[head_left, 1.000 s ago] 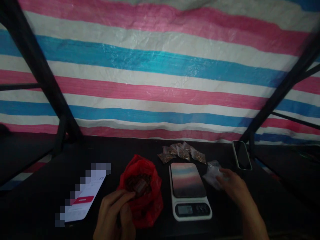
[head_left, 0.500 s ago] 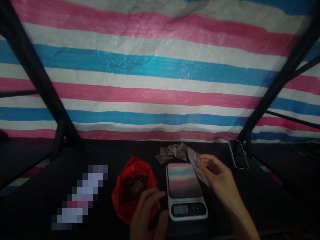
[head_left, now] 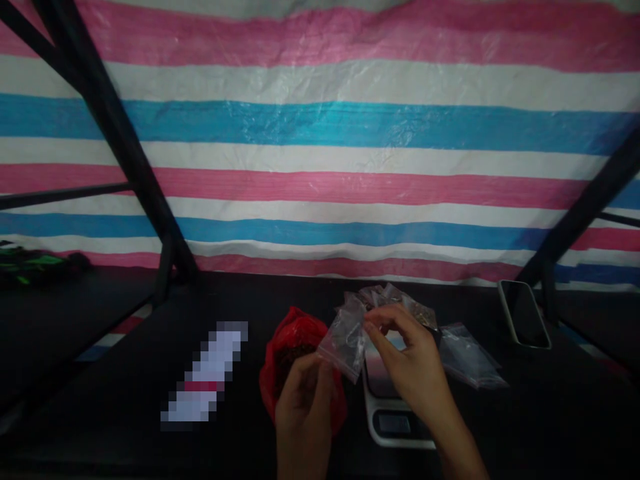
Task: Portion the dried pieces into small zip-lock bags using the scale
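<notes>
A clear zip-lock bag (head_left: 344, 340) is stretched between my two hands, with nothing visible inside it. My left hand (head_left: 306, 393) pinches its lower left corner, over the edge of a red plastic bag (head_left: 274, 357) that holds small dark bits. On the bag's right edge are the closed fingertips of my right hand (head_left: 400, 340), above a kitchen scale (head_left: 383, 393) that the hand and wrist partly cover. Behind the scale lie several small filled bags (head_left: 420, 312). More flat clear zip-lock bags (head_left: 470, 357) rest right of the scale.
A phone (head_left: 524, 313) lies at the right rear of the black table (head_left: 225, 447). To the left is a blurred-out strip (head_left: 207, 373). Black frame bars (head_left: 115, 127) slant up at both sides, before a striped plastic sheet (head_left: 320, 187). Something black and green (head_left: 35, 263) sits far left.
My right hand has brought a clear bag leftward from beside the scale. My left hand has closed on its corner. The view has turned slightly left.
</notes>
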Demonstrator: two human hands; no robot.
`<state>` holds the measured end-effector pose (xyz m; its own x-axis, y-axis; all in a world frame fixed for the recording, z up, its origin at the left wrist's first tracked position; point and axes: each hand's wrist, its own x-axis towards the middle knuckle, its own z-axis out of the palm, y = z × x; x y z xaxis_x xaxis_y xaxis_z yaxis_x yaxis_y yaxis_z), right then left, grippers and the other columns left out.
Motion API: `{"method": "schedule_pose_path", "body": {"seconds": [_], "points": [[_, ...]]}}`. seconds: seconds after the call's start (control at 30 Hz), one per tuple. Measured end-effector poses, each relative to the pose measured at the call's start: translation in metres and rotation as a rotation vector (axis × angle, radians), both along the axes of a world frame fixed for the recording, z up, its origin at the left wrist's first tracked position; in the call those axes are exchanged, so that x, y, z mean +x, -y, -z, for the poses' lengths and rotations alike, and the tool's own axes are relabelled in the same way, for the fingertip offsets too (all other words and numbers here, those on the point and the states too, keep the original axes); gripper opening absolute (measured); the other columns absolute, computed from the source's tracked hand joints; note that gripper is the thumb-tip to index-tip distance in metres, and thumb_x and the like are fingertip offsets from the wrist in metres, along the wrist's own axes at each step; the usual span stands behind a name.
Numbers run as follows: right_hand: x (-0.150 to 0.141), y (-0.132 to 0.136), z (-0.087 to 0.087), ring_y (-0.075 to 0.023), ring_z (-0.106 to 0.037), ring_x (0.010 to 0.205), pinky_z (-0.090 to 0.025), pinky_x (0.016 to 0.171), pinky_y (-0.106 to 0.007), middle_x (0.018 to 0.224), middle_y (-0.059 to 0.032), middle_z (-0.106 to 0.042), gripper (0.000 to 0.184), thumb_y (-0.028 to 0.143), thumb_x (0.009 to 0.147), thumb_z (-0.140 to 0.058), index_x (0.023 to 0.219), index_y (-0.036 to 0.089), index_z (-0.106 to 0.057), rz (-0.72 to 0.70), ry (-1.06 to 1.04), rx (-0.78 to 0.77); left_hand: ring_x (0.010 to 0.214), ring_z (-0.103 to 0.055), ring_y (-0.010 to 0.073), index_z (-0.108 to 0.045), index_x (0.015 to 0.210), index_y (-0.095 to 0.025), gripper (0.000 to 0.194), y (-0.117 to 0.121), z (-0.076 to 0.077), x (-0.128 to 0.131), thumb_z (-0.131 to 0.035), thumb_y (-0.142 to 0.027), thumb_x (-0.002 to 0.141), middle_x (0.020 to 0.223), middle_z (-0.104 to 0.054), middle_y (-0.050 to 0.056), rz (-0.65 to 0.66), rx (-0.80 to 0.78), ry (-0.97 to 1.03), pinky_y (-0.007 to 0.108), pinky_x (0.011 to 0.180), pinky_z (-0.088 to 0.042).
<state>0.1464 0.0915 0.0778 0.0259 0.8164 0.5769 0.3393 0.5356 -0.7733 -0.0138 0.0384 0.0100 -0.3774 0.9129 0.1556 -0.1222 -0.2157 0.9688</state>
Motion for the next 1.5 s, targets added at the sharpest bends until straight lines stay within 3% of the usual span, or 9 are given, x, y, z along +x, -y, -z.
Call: {"method": "schedule_pose_path", "body": {"seconds": [0.13,0.27,0.47,0.57,0.77,1.03,1.23,1.33,1.5], "points": [[-0.022,0.007,-0.006,-0.0244,-0.064,0.107,-0.049,0.094,-0.037,0.112,-0.0032,-0.068,0.016,0.025,0.090,-0.079,0.104,0.031,-0.078,-0.062,0.085,-0.033,0.076,-0.076,0.0174,-0.078,0.096,-0.022,0.035,0.004,0.003,-0.015,-0.078,-0.056,0.090,0.085,-0.079,0.003,-0.099,0.007,-0.068,0.024,0.069,-0.062],[-0.043,0.014,-0.007,-0.0211,-0.066,0.096,-0.050,0.087,-0.033,0.105,0.0008,-0.072,0.014,0.024,0.092,-0.078,0.103,0.033,-0.076,-0.335,0.206,-0.243,0.072,-0.074,0.0156,-0.077,0.094,-0.022,0.023,0.007,0.004,-0.024,-0.076,-0.045,0.093,0.085,-0.078,0.002,-0.179,0.109,-0.193,0.021,0.069,-0.061],[-0.052,0.015,-0.008,-0.0210,-0.067,0.093,-0.047,0.091,-0.034,0.096,-0.0009,-0.075,0.016,0.014,0.098,-0.065,0.095,0.026,-0.074,-0.244,0.255,-0.172,0.070,-0.068,0.0113,-0.065,0.088,-0.025,0.013,0.009,0.003,-0.031,-0.063,-0.017,0.098,0.079,-0.067,-0.004,-0.358,0.351,-0.653,0.017,0.067,-0.057],[-0.055,0.019,-0.013,-0.0188,-0.066,0.094,-0.047,0.091,-0.032,0.097,0.0004,-0.075,0.017,0.012,0.097,-0.064,0.096,0.026,-0.074,-0.283,0.233,-0.200,0.090,-0.072,0.0154,-0.064,0.106,-0.026,0.013,0.011,0.004,-0.036,-0.067,-0.019,0.095,0.102,-0.069,0.002,-0.413,0.476,-0.811,0.023,0.077,-0.060],[-0.053,0.027,-0.020,-0.0135,-0.064,0.080,-0.047,0.074,-0.023,0.086,0.0047,-0.071,0.012,0.015,0.093,-0.067,0.090,0.025,-0.071,-0.479,0.023,-0.444,0.140,-0.056,0.0380,-0.043,0.156,-0.023,0.097,0.010,0.008,-0.046,-0.091,-0.049,0.076,0.152,-0.055,0.018,-0.333,0.454,-0.949,0.053,0.108,-0.057],[-0.054,0.028,-0.023,-0.0125,-0.061,0.081,-0.044,0.076,-0.024,0.085,0.0057,-0.069,0.021,0.004,0.086,-0.063,0.083,0.024,-0.067,-0.417,0.173,-0.370,0.111,-0.072,0.0258,-0.062,0.128,-0.027,0.029,0.009,0.011,-0.063,-0.066,-0.035,0.100,0.116,-0.076,0.008,-0.295,0.503,-1.025,0.038,0.091,-0.062],[-0.064,0.031,-0.028,-0.0130,-0.063,0.086,-0.044,0.082,-0.025,0.091,0.0062,-0.071,0.026,0.000,0.085,-0.063,0.086,0.026,-0.067,-0.396,0.287,-0.266,0.103,-0.075,0.0270,-0.063,0.131,-0.025,0.037,0.011,0.008,-0.077,-0.066,-0.045,0.100,0.114,-0.079,0.009,-0.377,0.493,-1.122,0.038,0.087,-0.061],[-0.069,0.026,-0.025,-0.0140,-0.065,0.087,-0.046,0.080,-0.026,0.095,0.0050,-0.073,0.017,0.012,0.096,-0.063,0.096,0.027,-0.070,-0.421,0.223,-0.302,0.095,-0.077,0.0248,-0.066,0.126,-0.028,0.029,0.014,0.008,-0.085,-0.065,-0.039,0.100,0.108,-0.081,0.006,-0.405,0.402,-1.020,0.035,0.081,-0.061],[-0.075,0.012,0.000,-0.0220,-0.067,0.097,-0.045,0.086,-0.034,0.102,-0.0013,-0.074,0.002,0.022,0.097,-0.072,0.097,0.025,-0.072,-0.237,0.457,-0.419,0.099,-0.078,0.0294,-0.071,0.122,-0.028,0.037,0.018,0.006,-0.086,-0.062,-0.052,0.096,0.115,-0.080,0.008,-0.683,-0.085,-0.636,0.038,0.082,-0.061]]}}
